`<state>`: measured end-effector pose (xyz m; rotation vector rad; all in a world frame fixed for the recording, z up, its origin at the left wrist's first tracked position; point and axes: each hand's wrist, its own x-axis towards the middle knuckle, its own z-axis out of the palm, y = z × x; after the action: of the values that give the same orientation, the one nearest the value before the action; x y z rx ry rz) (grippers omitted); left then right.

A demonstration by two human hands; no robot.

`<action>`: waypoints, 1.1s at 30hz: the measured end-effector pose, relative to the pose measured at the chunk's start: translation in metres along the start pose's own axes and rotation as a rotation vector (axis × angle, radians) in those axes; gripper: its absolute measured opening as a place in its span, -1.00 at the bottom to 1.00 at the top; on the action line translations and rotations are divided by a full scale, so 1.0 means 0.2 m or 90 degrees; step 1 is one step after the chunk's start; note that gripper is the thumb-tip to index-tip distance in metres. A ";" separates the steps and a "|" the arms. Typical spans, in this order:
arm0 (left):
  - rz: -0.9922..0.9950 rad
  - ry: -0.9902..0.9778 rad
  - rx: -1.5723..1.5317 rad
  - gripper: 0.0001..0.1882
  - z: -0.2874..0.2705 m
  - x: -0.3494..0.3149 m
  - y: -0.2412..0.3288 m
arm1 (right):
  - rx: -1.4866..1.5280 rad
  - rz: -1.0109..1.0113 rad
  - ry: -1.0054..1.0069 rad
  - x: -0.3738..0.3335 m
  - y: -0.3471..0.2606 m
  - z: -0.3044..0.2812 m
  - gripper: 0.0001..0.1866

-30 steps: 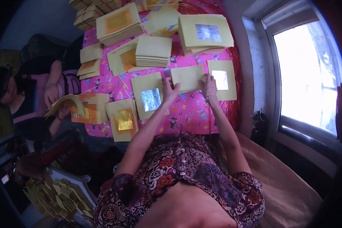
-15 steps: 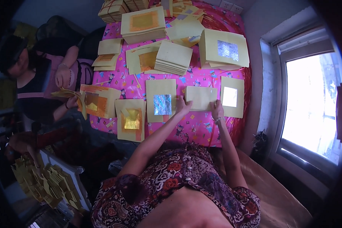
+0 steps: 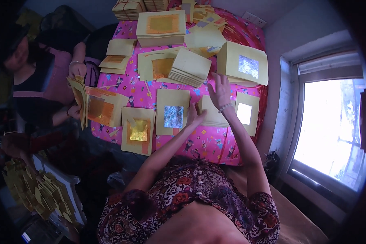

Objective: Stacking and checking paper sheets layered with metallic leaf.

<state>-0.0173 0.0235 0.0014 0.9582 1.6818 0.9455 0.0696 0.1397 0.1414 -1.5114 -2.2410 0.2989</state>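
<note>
A small stack of plain yellow paper sheets [image 3: 212,116] lies in front of me on the pink patterned cloth. My left hand [image 3: 196,116] grips its left edge, thumb toward the top. Over the stack's far side reaches my right hand [image 3: 221,94], fingers stretched out and holding nothing. Just beyond its fingertips sits a fanned pile of yellow paper [image 3: 190,67]. To the left of my left hand is a yellow sheet with a silver foil square [image 3: 173,116]. Another silver-foil sheet [image 3: 252,127] lies right of the stack, partly behind my right wrist.
A gold-foil sheet [image 3: 137,146] lies at the near left. Thick paper stacks stand at the back, one with orange-gold foil [image 3: 162,39], one with silver foil [image 3: 221,61]. On the left a person [image 3: 49,81] handles yellow sheets [image 3: 80,99]. A window [image 3: 329,130] is at right.
My right hand has let go of the stack's right edge and moved up and left, opening out. My left hand stays at the stack. The person's upper hand has come onto their sheets.
</note>
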 end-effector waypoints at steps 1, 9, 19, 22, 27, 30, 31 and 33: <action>0.012 0.021 0.044 -0.31 -0.02 -0.01 0.05 | -0.024 -0.031 -0.014 0.06 0.00 0.06 -0.50; -0.046 0.161 -0.200 -0.35 -0.14 0.28 -0.02 | -0.159 -0.097 -0.264 0.30 -0.05 0.43 -0.04; -0.205 0.141 -0.593 -0.74 -0.33 0.75 -0.07 | -0.286 -0.129 -0.265 0.32 -0.06 0.51 -0.03; -0.220 0.154 -0.696 -0.86 -0.29 0.72 0.06 | -0.266 -0.097 -0.261 0.32 -0.04 0.49 -0.05; -0.285 0.150 -0.881 -0.83 -0.38 0.71 0.10 | -0.227 -0.074 -0.262 0.34 -0.10 0.49 -0.03; -0.325 0.206 -0.851 -0.92 -0.37 0.72 0.14 | -0.165 -0.072 -0.226 0.33 -0.10 0.49 0.00; -0.311 0.231 -0.831 -0.89 -0.36 0.72 0.15 | -0.147 -0.094 -0.199 0.33 -0.10 0.48 0.00; -0.284 0.232 -0.794 -0.88 -0.34 0.72 0.19 | -0.143 -0.086 -0.179 0.33 -0.08 0.49 -0.01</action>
<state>-0.1117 0.1580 0.0021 -0.4171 1.1081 1.5659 -0.0103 0.1990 0.0754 -1.4959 -2.6618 0.2363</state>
